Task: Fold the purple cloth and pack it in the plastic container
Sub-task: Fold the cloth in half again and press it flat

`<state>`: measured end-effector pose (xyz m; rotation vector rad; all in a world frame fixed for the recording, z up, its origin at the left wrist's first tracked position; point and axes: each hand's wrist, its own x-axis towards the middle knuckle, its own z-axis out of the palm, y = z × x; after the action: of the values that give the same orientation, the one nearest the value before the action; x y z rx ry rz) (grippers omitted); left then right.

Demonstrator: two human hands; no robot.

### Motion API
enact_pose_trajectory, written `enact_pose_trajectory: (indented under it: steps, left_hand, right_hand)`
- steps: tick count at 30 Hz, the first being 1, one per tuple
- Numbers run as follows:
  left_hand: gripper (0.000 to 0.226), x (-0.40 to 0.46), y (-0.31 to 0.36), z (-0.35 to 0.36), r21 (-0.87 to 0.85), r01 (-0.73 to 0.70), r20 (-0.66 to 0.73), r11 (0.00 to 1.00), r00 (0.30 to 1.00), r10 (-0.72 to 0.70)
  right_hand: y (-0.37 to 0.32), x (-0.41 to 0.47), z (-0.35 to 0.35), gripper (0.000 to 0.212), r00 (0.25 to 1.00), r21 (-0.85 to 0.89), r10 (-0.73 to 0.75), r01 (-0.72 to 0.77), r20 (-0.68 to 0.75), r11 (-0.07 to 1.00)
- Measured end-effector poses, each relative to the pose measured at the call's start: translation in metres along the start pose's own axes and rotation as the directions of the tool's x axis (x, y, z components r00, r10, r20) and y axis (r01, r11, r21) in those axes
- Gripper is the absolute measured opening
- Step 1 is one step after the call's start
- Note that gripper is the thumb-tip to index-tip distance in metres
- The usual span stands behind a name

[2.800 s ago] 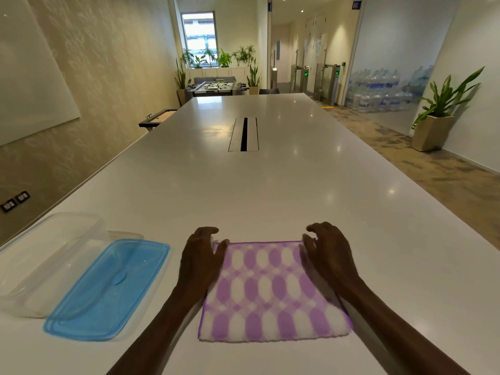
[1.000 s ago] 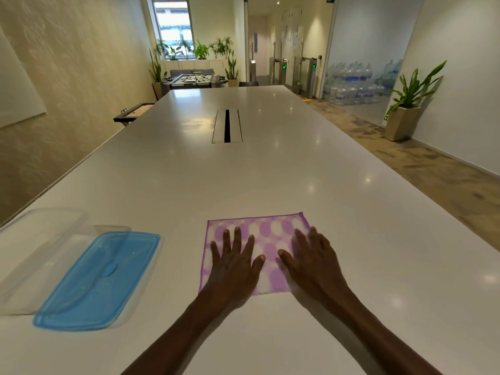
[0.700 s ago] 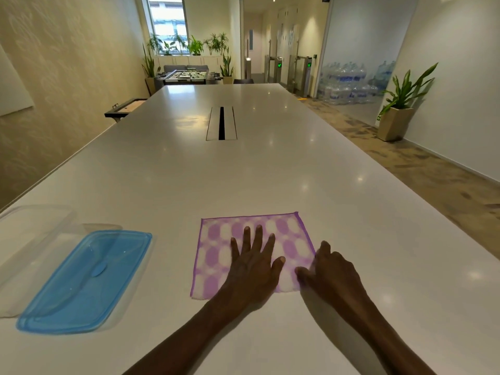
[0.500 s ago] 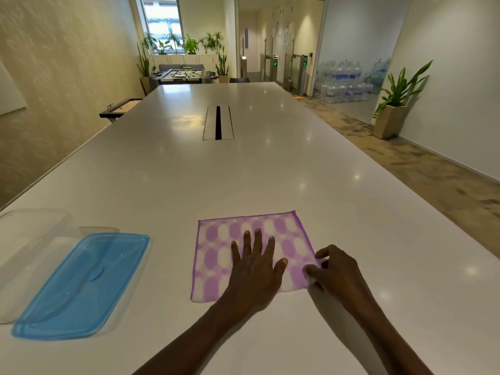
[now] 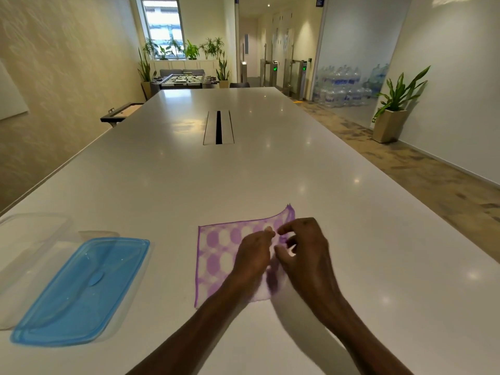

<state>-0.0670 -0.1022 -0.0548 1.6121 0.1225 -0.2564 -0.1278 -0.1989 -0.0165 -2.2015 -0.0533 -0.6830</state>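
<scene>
the purple-and-white checked cloth (image 5: 220, 255) lies on the long white table (image 5: 189, 185), its far right corner lifted. the right hand (image 5: 304, 255) pinches its right edge; the left hand (image 5: 253, 255) presses it, fingers curled. the blue plastic lid (image 5: 81, 290) and clear plastic container (image 5: 29, 239) sit to the left.

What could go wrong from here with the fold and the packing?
The right hand is lifting the right edge of the purple cloth while the left hand sits near the middle; a loose pinch could let the raised corner drop and leave a skewed fold. The blue lid overlaps the clear container, so it may hinder packing.
</scene>
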Motion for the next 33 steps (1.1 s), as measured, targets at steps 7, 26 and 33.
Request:
enact_pose_trajectory:
  steps: [7,26,33]
  left_hand:
    - [0.052,0.032,0.033,-0.063,-0.425,0.243,0.228,0.872,0.961,-0.156]
    - [0.022,0.073,0.004,-0.151,0.175,0.019,-0.185,0.984,0.983,0.014]
    - [0.018,0.072,0.002,-0.155,0.042,0.047,-0.191,0.998,0.981,-0.038]
  right_hand:
    - [-0.04,-0.026,0.045,0.021,0.954,0.081,-0.181,0.167,0.237,0.983]
    - [-0.041,-0.047,0.104,0.032,0.914,0.138,-0.147,0.101,0.379,0.985]
    - [-0.043,-0.054,0.111,0.035,0.925,0.174,-0.173,0.12,0.337,0.978]
